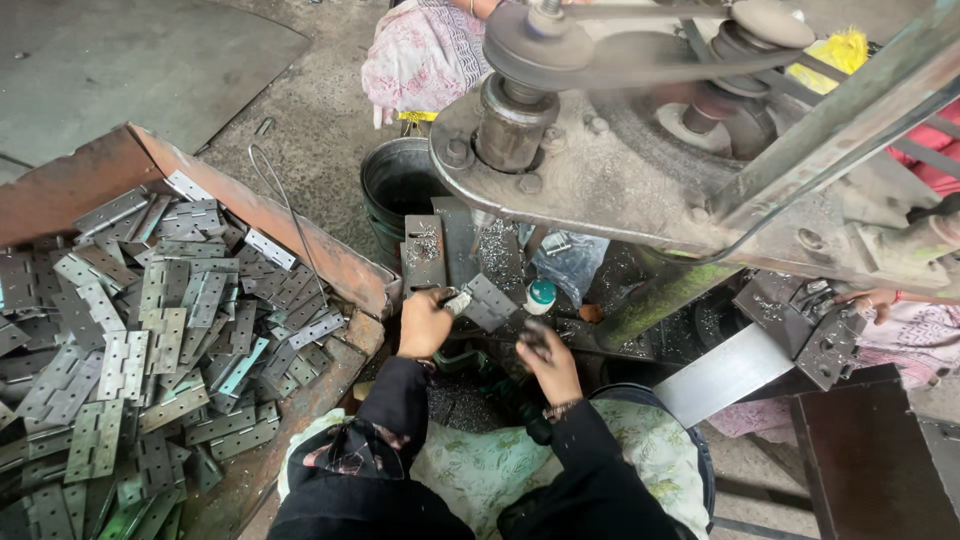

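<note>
- You sit low on a rough concrete floor [310,90] in a metal workshop, facing a belt-driven drilling machine [640,150] whose pulleys blur at the top of the view.
- The metal hinge [487,300] lies opened flat on the machine's work plate [440,250], just under the spindle, in the middle of the scene.
- Your left hand [424,324] sits at the hinge's left edge, fingers curled and pinching that end of the leaf.
- Your right hand [548,362] is nearer to you and to the right of the hinge, fingers bent around something small and dark; you cannot tell what it is.
- Metal shavings [495,245] cover the plate around the hinge.
- A small teal-capped bottle [541,295] stands just right of the hinge.
- A dark metal bucket [398,190] stands on the far side of the plate, to the left.
- A rusty tray [300,235] on your left holds a heap of grey hinges [150,340].
- A patterned green cloth [500,465] lies across your lap.
- Another person's hand [868,300] rests at the right edge of the machine, well apart from yours.
</note>
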